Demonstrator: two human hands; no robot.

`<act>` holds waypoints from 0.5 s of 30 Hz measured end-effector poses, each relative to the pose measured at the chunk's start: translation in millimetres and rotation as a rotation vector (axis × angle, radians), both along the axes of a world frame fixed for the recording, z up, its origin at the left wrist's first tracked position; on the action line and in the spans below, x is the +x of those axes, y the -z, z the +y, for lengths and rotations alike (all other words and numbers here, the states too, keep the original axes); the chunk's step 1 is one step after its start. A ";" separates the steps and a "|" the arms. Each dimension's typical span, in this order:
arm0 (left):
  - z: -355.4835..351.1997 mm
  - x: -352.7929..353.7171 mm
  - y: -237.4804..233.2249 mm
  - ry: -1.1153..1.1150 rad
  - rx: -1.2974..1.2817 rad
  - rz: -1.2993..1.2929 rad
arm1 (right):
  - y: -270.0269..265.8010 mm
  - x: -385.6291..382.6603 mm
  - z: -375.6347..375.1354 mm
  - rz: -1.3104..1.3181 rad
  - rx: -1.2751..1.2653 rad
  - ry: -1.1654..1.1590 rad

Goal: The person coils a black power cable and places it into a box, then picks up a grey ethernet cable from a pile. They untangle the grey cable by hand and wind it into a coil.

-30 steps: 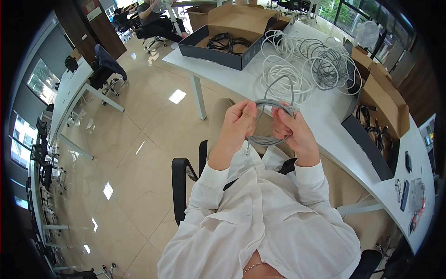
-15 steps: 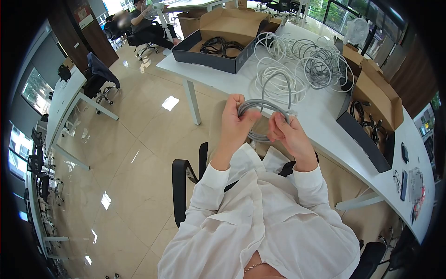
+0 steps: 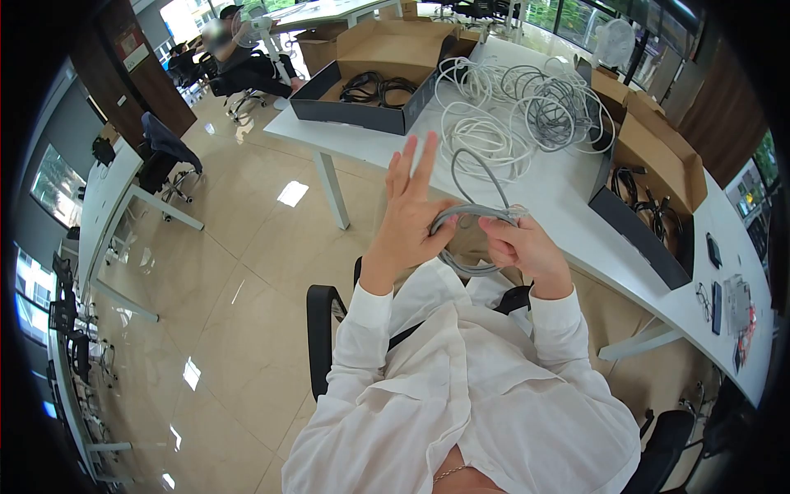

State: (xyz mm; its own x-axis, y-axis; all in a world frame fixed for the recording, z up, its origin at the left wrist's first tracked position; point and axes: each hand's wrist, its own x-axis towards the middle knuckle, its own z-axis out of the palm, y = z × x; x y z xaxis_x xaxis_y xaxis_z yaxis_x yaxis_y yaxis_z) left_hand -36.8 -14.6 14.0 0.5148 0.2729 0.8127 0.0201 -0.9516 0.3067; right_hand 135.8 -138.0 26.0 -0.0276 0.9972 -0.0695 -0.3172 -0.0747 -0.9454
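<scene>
A grey network cable is wound in a coil in front of my chest. My left hand pinches the coil's left side between thumb and forefinger, while its other fingers stretch upward and apart. My right hand is closed around the right side, with a clear plug showing just above its fingers. A single loop of this cable rises above the coil, toward the table. Past it, a tangle of white cables and a bundle of grey cables lie on the white table.
A dark open box with black cables stands at the table's left end. Another open box with black cables is to the right. Phones and glasses lie further right. A seated person is in the background.
Several fingers of my left hand have uncurled from the coil and now point upward. The coil stays between both hands, tilted a little differently. The view has shifted slightly.
</scene>
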 end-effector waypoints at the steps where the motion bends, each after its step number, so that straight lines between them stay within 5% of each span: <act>1: -2.8 -1.3 -4.6 0.023 0.016 0.047 | -2.8 2.9 -1.5 -0.002 -0.020 -0.030; 9: -5.2 5.9 -2.7 0.162 -0.079 0.104 | -1.2 17.3 -5.7 0.089 -0.141 -0.021; 11: -3.6 10.7 10.2 0.243 -0.224 0.041 | -0.3 16.8 -7.0 0.106 -0.130 -0.001; 15: -22.2 24.9 22.4 0.674 -0.995 -0.189 | -5.6 19.0 -4.8 0.092 -0.044 0.084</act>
State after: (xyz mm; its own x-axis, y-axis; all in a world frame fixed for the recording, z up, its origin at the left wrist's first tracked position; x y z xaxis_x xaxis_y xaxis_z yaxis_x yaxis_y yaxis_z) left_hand -11.9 -36.9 -8.4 0.6902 0.5433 0.4780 -0.5113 -0.1013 0.8534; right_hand 154.8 -142.8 31.5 0.0475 0.9923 -0.1142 -0.4096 -0.0849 -0.9083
